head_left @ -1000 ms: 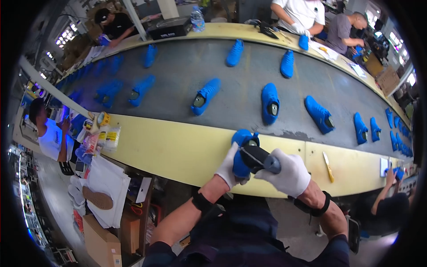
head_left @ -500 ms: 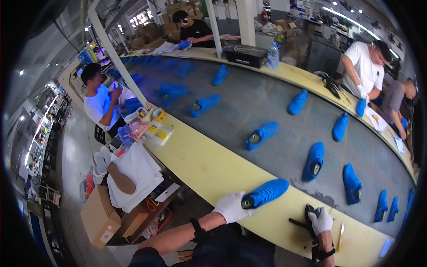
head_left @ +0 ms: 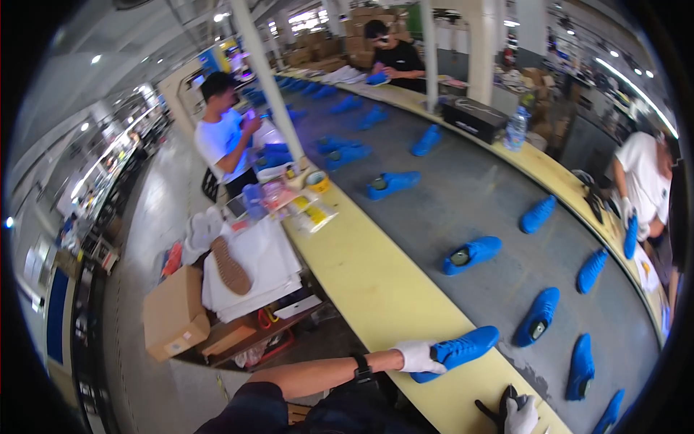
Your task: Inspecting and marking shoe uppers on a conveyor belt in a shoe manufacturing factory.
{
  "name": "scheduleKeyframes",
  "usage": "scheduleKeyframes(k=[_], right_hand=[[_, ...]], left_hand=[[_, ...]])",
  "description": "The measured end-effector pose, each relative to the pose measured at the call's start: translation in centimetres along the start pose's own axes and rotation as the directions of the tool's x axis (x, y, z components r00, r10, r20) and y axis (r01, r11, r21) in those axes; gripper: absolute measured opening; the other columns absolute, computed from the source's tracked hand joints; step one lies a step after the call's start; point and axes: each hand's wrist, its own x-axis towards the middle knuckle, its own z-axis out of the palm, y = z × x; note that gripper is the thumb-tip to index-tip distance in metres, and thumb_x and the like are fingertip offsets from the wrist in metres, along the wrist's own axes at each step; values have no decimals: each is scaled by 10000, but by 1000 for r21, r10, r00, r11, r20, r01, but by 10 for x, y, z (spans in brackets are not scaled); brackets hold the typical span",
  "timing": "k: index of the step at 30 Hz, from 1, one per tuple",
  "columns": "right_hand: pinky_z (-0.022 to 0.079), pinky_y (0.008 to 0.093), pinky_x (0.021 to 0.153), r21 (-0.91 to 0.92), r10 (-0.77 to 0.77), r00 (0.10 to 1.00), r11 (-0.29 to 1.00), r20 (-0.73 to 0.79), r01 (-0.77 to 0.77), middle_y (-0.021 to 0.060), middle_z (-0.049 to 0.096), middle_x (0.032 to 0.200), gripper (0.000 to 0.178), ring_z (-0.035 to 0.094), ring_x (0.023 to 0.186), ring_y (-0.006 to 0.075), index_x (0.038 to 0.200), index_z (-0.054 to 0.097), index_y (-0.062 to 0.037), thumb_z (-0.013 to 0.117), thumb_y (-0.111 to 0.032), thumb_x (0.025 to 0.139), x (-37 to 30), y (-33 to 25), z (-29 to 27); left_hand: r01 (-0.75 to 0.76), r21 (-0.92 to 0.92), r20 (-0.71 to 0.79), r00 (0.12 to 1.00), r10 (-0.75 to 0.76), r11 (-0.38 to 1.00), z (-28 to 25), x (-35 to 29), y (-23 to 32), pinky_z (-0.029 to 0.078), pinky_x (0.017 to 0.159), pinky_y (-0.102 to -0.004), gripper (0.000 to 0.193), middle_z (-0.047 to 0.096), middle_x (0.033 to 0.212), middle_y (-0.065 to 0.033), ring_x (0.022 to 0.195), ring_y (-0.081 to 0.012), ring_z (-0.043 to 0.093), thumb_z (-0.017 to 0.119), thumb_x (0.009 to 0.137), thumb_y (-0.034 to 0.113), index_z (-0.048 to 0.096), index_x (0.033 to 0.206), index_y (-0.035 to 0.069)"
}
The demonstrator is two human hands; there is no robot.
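Observation:
My left hand (head_left: 421, 358) wears a white glove and grips the heel end of a blue lace-up shoe (head_left: 468, 348). The shoe lies at the conveyor side of the yellow ledge (head_left: 376, 286), its toe pointing right and slightly away. Farther right and nearer the lower edge, my gloved right hand (head_left: 520, 416) is closed on a black tool (head_left: 502, 406), whose exact kind I cannot make out. A dark arm of that tool sticks out to the left. My right forearm is out of view.
A grey conveyor (head_left: 412, 224) carries several blue shoes (head_left: 538, 317). At left stand a cardboard box (head_left: 173, 311), white paper sheets (head_left: 249, 271) and a brown sole (head_left: 230, 267). Yellow tape (head_left: 316, 182) lies by a post. People (head_left: 231, 141) work along both sides.
The view has swung left, so the scene has shifted right and partly down. My left hand stays on the shoe and my right on the black tool. The yellow-handled knife has left the view.

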Motion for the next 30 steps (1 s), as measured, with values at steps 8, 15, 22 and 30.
scheduleKeyframes(k=[8, 15, 22, 30], right_hand=[[547, 532, 756, -69, 137, 990, 988, -33, -139, 242, 742, 915, 425, 711, 881, 465, 1014, 659, -33, 776, -435, 946, -7, -13, -1], [569, 473, 708, -99, 4, 997, 995, -79, -11, 214, 730, 848, 345, 727, 807, 434, 1059, 620, -31, 796, -305, 947, -12, -45, 0], [588, 461, 721, 242, -149, 988, 958, -31, 152, 228, 737, 872, 410, 746, 829, 427, 1056, 645, -22, 863, -319, 878, -11, -132, -5], [576, 479, 764, 272, -141, 966, 959, 217, 79, 269, 723, 895, 441, 738, 871, 443, 1090, 636, 1, 802, -370, 919, 27, -180, 13]], left_hand=[[15, -320, 111, 994, 22, 947, 23, 15, -37, 532, 1076, -425, 804, 706, 1344, -167, 1233, -260, 669, 812, 877, 543, 611, 1438, 3], [-69, -283, 140, 984, 112, 957, 16, 24, -44, 506, 1096, -422, 702, 700, 1365, -165, 1245, -293, 668, 771, 954, 495, 608, 1458, 34], [-154, -357, 76, 978, 193, 921, 28, 24, -42, 553, 1017, -406, 662, 739, 1280, -147, 1154, -277, 710, 794, 931, 469, 648, 1404, 30], [-24, -183, 93, 995, 42, 983, 17, 14, -27, 556, 977, -423, 727, 758, 1197, -217, 1092, -354, 736, 761, 881, 596, 696, 1320, 20]])
